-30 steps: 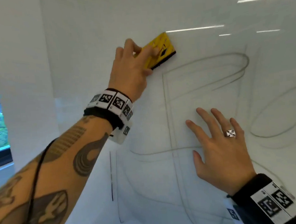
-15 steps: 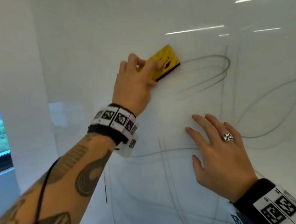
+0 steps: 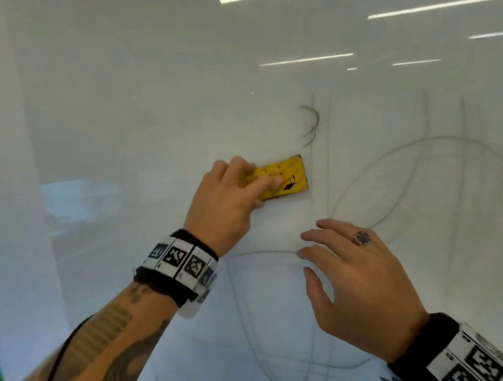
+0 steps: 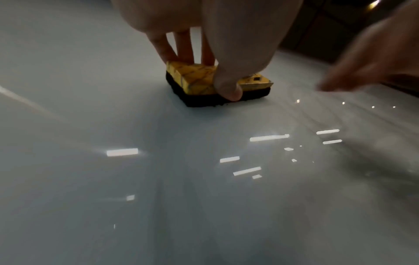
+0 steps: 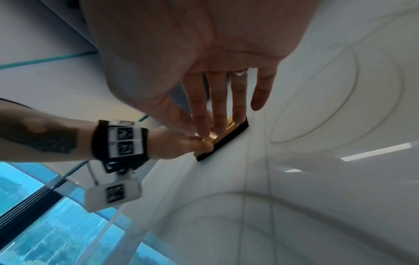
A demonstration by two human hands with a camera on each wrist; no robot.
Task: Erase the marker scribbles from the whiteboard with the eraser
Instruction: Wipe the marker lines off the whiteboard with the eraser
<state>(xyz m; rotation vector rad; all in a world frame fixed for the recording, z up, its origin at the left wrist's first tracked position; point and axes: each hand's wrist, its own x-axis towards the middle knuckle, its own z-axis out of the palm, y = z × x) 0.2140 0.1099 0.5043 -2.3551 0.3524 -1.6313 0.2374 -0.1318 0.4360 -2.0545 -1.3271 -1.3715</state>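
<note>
My left hand (image 3: pixel 233 197) grips a yellow eraser (image 3: pixel 287 177) with a black felt base and holds it flat against the white whiteboard (image 3: pixel 151 108). In the left wrist view the thumb (image 4: pixel 229 89) pinches the near side of the eraser (image 4: pixel 197 80) while several fingers hold the far side. Grey marker scribbles (image 3: pixel 420 174) loop over the board to the right of and below the eraser; a short curl (image 3: pixel 311 125) sits just above it. My right hand (image 3: pixel 350 278), wearing a ring, is spread open with straight fingers just below the eraser; whether it touches the board I cannot tell.
The board's left part (image 3: pixel 96 170) carries no marks. A window (image 5: pixel 45 224) with trees outside lies at the far left, beyond the board's edge. Ceiling lights reflect as bright bars (image 3: pixel 304 60) on the glossy surface.
My left hand has carried the eraser down and to the right. The upper loop has gone except a short curl at its right end. The right hand has stayed near its place, spread open.
</note>
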